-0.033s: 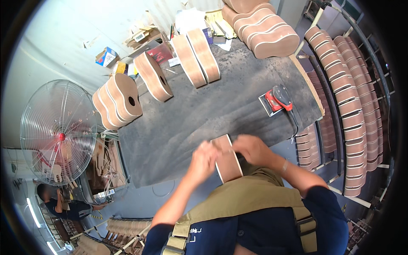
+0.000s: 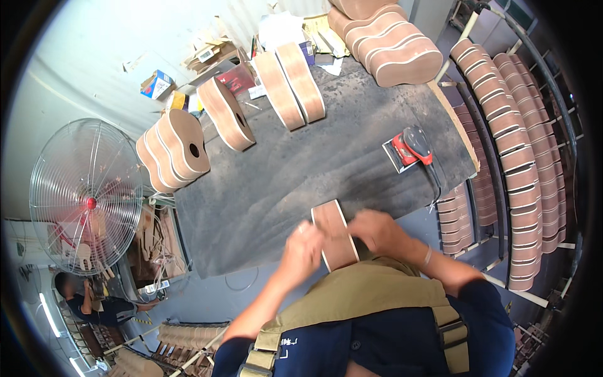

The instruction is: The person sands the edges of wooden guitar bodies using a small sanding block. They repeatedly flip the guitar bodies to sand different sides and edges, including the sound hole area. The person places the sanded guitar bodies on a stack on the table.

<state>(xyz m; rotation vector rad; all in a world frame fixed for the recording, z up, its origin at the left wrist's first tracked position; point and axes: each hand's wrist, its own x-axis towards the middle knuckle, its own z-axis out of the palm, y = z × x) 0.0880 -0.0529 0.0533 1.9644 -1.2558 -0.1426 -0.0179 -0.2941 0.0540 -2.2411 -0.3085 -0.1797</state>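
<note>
A small ukulele-shaped wooden body (image 2: pixel 341 244) with pale edge binding stands on its side at the table's near edge, against my apron. My left hand (image 2: pixel 303 249) is closed at its left edge, fingers curled in. At the right edge my right hand (image 2: pixel 380 234) is closed too, its fingertips blurred. A blurred strip seems to run across the wood between the hands, but I cannot make out what they grip. A red and black electric sander (image 2: pixel 411 148) lies on the dark worktable (image 2: pixel 270 182) to the right, away from both hands.
More wooden bodies (image 2: pixel 174 151) stand along the table's far side, with a stack (image 2: pixel 402 53) at the far right. A wire fan (image 2: pixel 88 195) is at left, racks of bodies (image 2: pixel 512 163) at right. Another person (image 2: pixel 103 301) sits in the lower left background.
Both my hands have slid a little nearer to me along the wooden body, staying closed. The body and the sander have kept their places.
</note>
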